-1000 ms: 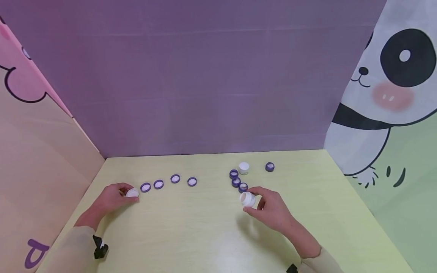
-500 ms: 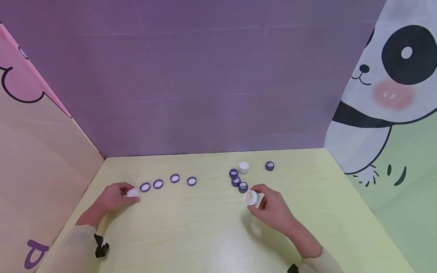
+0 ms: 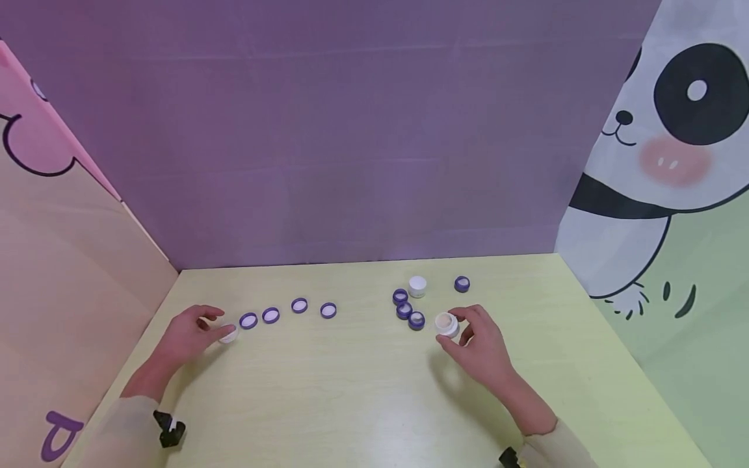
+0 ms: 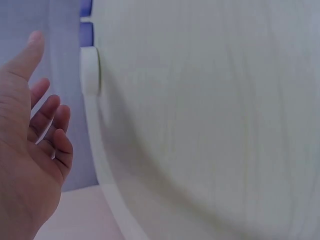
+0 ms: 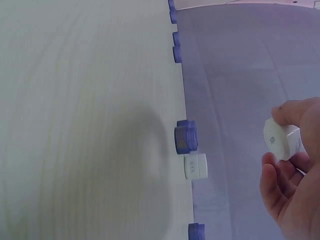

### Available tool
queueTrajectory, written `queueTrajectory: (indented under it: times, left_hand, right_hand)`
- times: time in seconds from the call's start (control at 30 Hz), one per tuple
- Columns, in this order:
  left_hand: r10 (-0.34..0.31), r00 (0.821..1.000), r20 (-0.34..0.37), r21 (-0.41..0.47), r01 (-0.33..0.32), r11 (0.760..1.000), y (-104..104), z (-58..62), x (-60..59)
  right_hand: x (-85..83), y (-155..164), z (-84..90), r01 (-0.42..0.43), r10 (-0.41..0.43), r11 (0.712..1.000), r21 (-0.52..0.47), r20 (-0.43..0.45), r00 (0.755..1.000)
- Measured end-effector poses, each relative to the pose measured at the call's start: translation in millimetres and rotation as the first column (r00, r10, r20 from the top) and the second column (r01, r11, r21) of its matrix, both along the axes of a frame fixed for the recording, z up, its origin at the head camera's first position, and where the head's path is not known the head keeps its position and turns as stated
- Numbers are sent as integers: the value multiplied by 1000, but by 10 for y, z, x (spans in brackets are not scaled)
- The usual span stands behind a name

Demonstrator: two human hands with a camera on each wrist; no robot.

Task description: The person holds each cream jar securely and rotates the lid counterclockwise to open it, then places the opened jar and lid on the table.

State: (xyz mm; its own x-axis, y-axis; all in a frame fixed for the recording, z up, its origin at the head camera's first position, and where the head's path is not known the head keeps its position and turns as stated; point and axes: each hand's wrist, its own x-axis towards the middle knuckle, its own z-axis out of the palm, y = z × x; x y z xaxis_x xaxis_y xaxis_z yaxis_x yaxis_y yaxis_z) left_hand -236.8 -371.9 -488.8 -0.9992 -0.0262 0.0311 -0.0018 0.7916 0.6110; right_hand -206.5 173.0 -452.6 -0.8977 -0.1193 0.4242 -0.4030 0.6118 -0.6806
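Note:
My left hand [image 3: 190,335] hovers just above a white lid [image 3: 229,335] at the left end of a row of purple-rimmed lids [image 3: 271,315]. In the left wrist view its fingers are loosely bent with nothing between them, and the white lid [image 4: 90,71] lies on the table apart from them. My right hand [image 3: 478,341] pinches a small white jar [image 3: 446,325] between thumb and fingers, off the table. The jar is lidless, its mouth facing up and toward the head camera. In the right wrist view the underside of the jar [image 5: 276,139] shows small print.
Several small purple jars [image 3: 404,310] stand in a slanting line left of the right hand. Behind them is a white jar [image 3: 418,286] with a white top. Another purple jar [image 3: 461,284] stands alone at the back right. A purple backdrop [image 3: 363,162] rises behind the table.
My left hand has let go of the white lid and lifted slightly. My right hand has carried the white jar to the right and a little back, turning its mouth upward.

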Motion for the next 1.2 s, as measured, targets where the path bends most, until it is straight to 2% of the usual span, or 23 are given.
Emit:
queueTrajectory:
  times: [0.17,0.33,0.47,0.7,0.97,1.2]
  left_hand:
    - [-24,999,-48,21,25,999,139,92,48]
    - [-58,995,-77,25,61,998,326,142,99]
    - [-84,991,-103,40,88,995,490,219,150]
    - [-132,985,-108,91,142,986,753,329,230]
    - [-269,953,-139,80,282,956,1040,395,353]
    - [-351,926,-137,135,369,920,1231,480,449]
  right_hand:
    - [-56,105,11,57,-56,998,-17,30,998]
    - [-129,210,18,115,-120,992,42,120,986]
    - [-238,307,3,132,-142,988,77,152,978]
    - [-463,474,-25,132,-154,982,132,168,974]
    - [-723,604,-88,137,-178,973,188,222,959]
    - [-903,641,-145,154,-211,966,208,286,935]
